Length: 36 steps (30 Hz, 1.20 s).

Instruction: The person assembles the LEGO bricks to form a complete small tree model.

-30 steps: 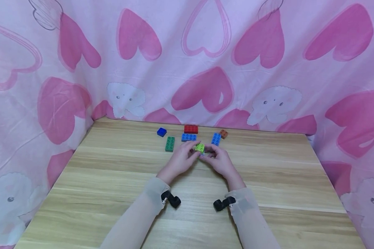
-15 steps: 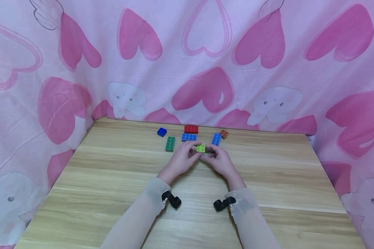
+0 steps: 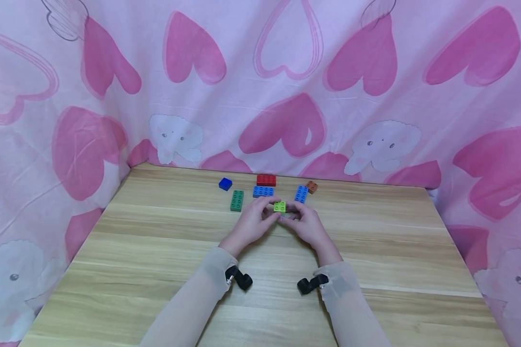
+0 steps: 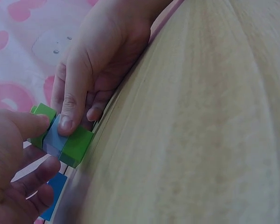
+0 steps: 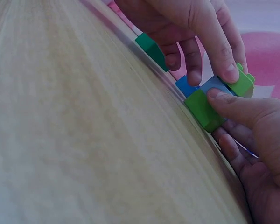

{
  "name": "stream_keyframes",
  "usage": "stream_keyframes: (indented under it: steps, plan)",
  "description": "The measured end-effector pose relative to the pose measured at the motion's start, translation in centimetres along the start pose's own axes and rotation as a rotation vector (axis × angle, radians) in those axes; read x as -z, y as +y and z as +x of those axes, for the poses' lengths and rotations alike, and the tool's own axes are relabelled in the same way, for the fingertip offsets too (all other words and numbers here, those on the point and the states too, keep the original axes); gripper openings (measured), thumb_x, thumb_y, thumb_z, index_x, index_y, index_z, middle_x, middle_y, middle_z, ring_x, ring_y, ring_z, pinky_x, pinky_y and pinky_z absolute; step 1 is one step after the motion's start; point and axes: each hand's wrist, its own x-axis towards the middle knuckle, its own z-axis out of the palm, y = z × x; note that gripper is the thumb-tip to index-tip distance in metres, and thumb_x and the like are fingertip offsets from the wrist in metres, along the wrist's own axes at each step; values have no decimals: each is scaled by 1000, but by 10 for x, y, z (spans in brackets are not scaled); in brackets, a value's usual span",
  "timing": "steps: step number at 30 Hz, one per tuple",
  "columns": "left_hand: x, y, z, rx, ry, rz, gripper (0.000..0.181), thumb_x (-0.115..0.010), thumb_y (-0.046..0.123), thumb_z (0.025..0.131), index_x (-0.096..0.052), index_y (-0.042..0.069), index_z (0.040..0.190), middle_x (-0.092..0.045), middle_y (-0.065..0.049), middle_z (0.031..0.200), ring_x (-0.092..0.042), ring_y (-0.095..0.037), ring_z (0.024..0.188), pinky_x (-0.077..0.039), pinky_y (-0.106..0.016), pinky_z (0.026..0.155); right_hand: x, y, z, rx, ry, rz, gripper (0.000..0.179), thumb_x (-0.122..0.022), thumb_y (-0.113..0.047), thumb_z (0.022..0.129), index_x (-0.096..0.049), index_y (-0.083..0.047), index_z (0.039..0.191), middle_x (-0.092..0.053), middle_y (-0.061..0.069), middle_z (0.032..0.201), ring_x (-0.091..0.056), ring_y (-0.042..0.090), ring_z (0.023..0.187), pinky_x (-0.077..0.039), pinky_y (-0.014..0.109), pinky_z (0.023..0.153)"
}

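Between both hands stands a small stack of toy building bricks: a lime green brick (image 3: 280, 206) on top, a light blue brick (image 4: 54, 137) in the middle and a green brick (image 5: 203, 110) at the bottom. My left hand (image 3: 253, 220) pinches the top lime brick, its thumb on the near side. With thumb and fingers, my right hand (image 3: 307, 223) grips the stack at the light blue brick. The stack's lower part is mostly hidden by fingers in the head view; both wrist views show it close over the table.
Behind the hands on the wooden table (image 3: 282, 299) lie a green brick (image 3: 237, 200), a dark blue brick (image 3: 225, 183), a red brick (image 3: 266, 180), two blue bricks (image 3: 263, 191) and a brown brick (image 3: 312, 187). A pink heart-patterned curtain (image 3: 226, 115) encloses the table's back and sides.
The lime brick has turned slightly and shifted a little to the right, so its studs now face the head camera more squarely. Both hands have stayed almost in place.
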Motion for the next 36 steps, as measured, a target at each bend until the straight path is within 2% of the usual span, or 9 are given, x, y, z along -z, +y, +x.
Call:
stream_keyframes:
  steps: [14, 25, 36]
  plan:
    - [0, -2, -1, -6, -11, 38, 44, -74, 20, 107, -64, 9, 149, -68, -6, 135, -65, -22, 102, -58, -35, 88, 0, -1, 0, -6, -5, 2, 42, -87, -20, 97, -72, -10, 136, -75, 11, 129, -71, 23, 102, -59, 40, 93]
    - [-1, 0, 0, -30, -1, 55, 42, -74, 16, 106, -65, 9, 147, -68, -6, 134, -66, -22, 101, -58, -32, 87, -1, 1, 0, 0, 2, 1, 42, -87, -16, 96, -73, -10, 135, -75, 10, 128, -71, 23, 102, -59, 32, 90]
    - [-2, 0, -1, -57, 12, 77, 42, -74, 15, 106, -65, 7, 146, -70, -7, 129, -65, -18, 96, -58, -31, 84, 0, 1, 0, 10, -1, 8, 41, -86, -17, 98, -73, -9, 135, -75, 12, 128, -71, 23, 101, -59, 32, 90]
